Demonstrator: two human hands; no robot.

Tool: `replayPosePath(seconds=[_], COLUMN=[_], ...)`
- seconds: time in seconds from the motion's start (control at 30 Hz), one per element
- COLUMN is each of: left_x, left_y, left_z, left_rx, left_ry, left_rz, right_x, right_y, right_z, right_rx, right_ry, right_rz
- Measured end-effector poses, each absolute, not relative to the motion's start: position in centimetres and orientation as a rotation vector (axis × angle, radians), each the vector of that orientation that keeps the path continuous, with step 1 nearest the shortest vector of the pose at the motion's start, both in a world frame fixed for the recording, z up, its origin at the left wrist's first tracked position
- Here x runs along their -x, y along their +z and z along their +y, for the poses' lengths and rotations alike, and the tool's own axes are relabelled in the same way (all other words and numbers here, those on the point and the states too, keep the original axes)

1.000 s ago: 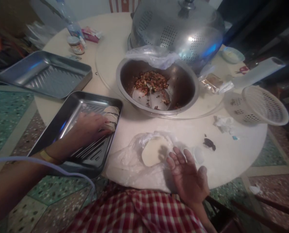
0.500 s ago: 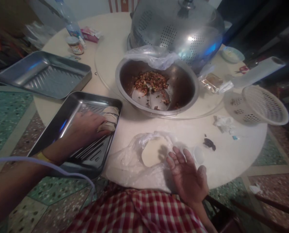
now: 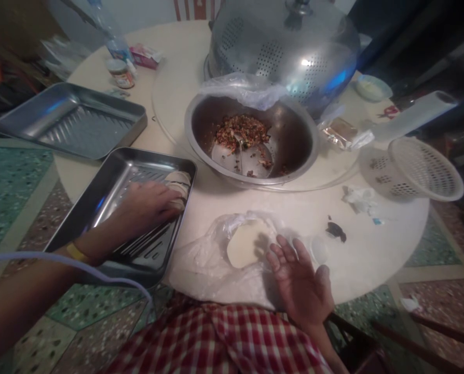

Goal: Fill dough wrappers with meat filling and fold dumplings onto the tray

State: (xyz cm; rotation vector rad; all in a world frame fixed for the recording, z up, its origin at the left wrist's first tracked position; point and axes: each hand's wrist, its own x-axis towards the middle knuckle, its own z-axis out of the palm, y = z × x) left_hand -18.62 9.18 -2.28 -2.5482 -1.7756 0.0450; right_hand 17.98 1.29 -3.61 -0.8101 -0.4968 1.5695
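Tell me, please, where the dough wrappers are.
In the head view, the dough wrappers lie on a plastic bag near the table's front edge, just left of the right hand.

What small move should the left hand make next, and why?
Probably lift the left hand off the dumplings and draw it out of the tray. It rests on dumplings already lying in the tray's far corner, while the right hand lies open and empty beside the round dough sheet.
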Motion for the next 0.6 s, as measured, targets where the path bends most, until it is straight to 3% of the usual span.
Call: replayPosePath(seconds=[0.6], left_x=[20.3], left_y=[-2.2], left_z=[8.8], left_rx=[2.433], left_ry=[0.183], left_rz=[-1.883], right_x=[-17.9], right_y=[-4.0], right_z=[1.3], right_rx=[0.795], right_ry=[1.574], right_rz=[-0.5])
